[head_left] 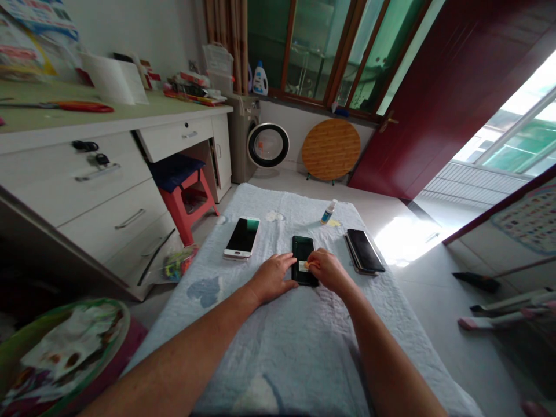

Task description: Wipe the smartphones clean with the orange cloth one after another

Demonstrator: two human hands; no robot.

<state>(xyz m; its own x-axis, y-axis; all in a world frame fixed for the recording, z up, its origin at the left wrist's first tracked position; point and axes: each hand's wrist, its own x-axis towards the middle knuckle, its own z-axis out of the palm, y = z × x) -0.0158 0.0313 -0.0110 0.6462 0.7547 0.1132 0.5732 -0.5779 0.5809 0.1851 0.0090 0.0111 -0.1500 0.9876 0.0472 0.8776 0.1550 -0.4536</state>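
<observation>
A dark phone (303,248) lies on the pale blue cloth (269,330), with a small white label on its surface. My left hand (273,278) rests at the phone's left edge, fingers apart, holding nothing. Over the phone's right side, my right hand (326,268) pinches a small orange piece (309,264) against the surface near the label. To the left lies a white-framed phone (242,236) on top of another. Stacked dark phones (365,251) are at the right. A small spray bottle (329,212) stands behind them.
On the left are white drawers (108,174), a red stool (186,202) and a waste bin (125,324). A washing machine (243,139) with its round door open and a round wooden board (331,149) stand at the back. A red door (417,104) is at the right.
</observation>
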